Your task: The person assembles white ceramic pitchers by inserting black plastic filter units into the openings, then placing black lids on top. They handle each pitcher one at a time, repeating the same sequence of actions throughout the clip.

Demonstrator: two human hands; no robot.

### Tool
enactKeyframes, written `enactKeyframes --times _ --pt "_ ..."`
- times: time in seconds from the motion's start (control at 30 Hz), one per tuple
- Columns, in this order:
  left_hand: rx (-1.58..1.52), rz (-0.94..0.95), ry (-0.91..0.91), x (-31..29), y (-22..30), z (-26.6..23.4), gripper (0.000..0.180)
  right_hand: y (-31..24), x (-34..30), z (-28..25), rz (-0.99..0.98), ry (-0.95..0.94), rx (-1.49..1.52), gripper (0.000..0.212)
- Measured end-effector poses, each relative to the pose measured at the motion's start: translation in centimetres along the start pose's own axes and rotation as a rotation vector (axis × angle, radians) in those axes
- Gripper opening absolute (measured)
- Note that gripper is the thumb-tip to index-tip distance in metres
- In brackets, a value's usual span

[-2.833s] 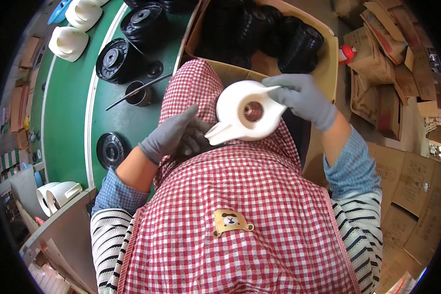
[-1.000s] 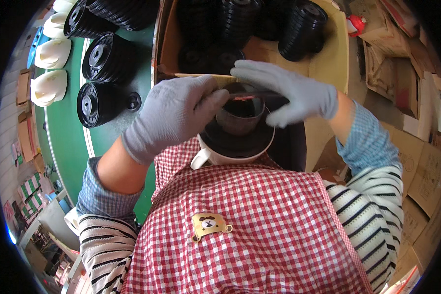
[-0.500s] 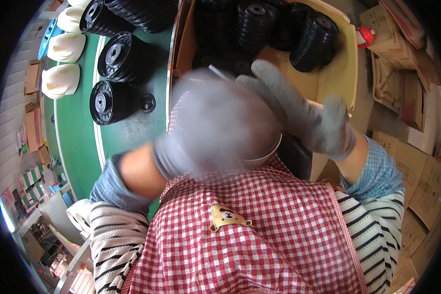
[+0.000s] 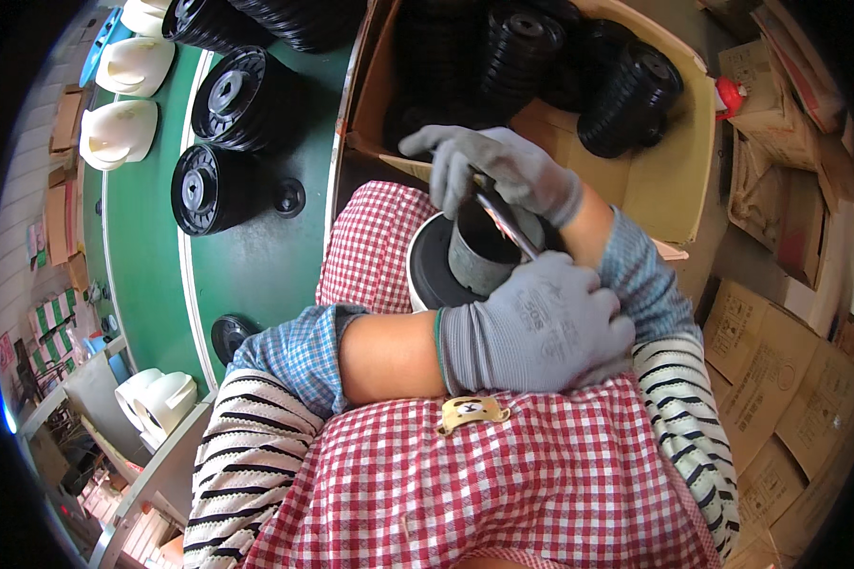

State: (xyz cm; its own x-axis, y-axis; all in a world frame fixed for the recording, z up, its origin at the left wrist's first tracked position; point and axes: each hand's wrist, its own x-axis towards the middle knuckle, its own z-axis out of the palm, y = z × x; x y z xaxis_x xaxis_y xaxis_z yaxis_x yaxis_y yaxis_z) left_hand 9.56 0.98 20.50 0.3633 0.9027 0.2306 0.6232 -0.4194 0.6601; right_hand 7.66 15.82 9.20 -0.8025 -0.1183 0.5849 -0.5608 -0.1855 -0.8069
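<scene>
Over the lap (image 4: 365,248), left hand (image 4: 539,327) curls fingers round a bar (image 4: 507,223); whether right hand (image 4: 510,171), fingers bent, pinches it, I cannot tell.

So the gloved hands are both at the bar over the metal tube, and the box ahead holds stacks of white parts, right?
The colour's wrong: the head view shows black stacks in the box. The rest holds: left hand and right hand at the bar over the metal tube.
</scene>
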Motion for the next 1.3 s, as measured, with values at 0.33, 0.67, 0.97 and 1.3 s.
enactKeyframes --times 0.33,0.67,0.97,1.3 --pt "-1.029 0.287 0.364 -9.7 -5.0 -4.2 0.023 -12.4 -4.6 4.6 0.469 0.276 -0.985 0.035" --pt "0.468 -0.081 -0.205 -20.6 -2.1 -3.0 0.042 -8.4 -6.2 -1.9 0.731 1.179 -0.574 0.03" --pt "0.329 -0.28 0.102 -23.8 -1.1 -6.3 0.024 -5.2 -1.6 -0.1 0.823 0.882 -0.762 0.022" --pt "-0.514 -0.642 1.629 -49.0 2.3 -14.5 0.048 5.7 12.3 17.9 0.834 0.03 -1.083 0.041"
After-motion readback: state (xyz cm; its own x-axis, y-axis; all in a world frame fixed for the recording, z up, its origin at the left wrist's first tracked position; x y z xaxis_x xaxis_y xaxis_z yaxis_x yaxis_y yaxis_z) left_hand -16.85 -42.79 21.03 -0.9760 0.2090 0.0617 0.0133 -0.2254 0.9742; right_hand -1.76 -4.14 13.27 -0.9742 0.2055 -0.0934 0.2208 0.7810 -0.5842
